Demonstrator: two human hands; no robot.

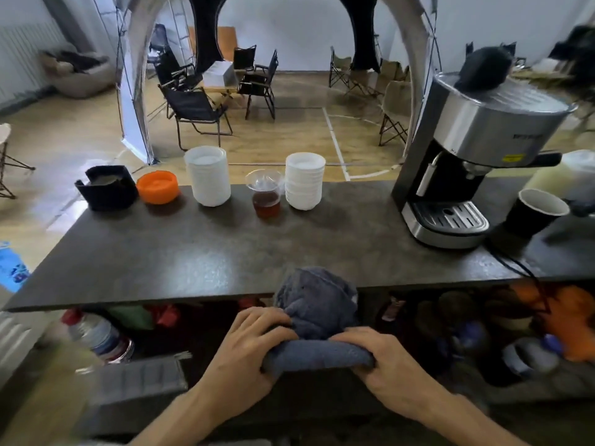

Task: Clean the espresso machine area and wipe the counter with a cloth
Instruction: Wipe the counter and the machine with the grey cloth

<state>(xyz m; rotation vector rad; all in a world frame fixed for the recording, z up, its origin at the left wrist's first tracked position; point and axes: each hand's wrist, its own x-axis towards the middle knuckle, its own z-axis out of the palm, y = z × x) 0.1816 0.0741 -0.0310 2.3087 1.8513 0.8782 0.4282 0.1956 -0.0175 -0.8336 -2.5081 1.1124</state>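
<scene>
Biggest risk imo: sweeping the cloth (317,320) toward 12 o'clock could clip the clear cup of tea (266,194) and spill it, or snag the cord near the espresso machine (467,162) at 2 o'clock. The cloth hangs over the counter (193,252) edge, with the left hand (248,355) and right hand (391,368) gripping its rolled end, fingers curled around it. Fingertips look tucked under, hard to tell.

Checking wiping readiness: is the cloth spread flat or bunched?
Bunched: the cloth is crumpled, gripped by left hand and right hand.

Even, diffuse indoor light. Pale glare patches on the dark mottled bench (199,252). Wide-angle bowing at frame edges. Right margin and lower shelf area are blurred; centre moderately sharp.
</scene>
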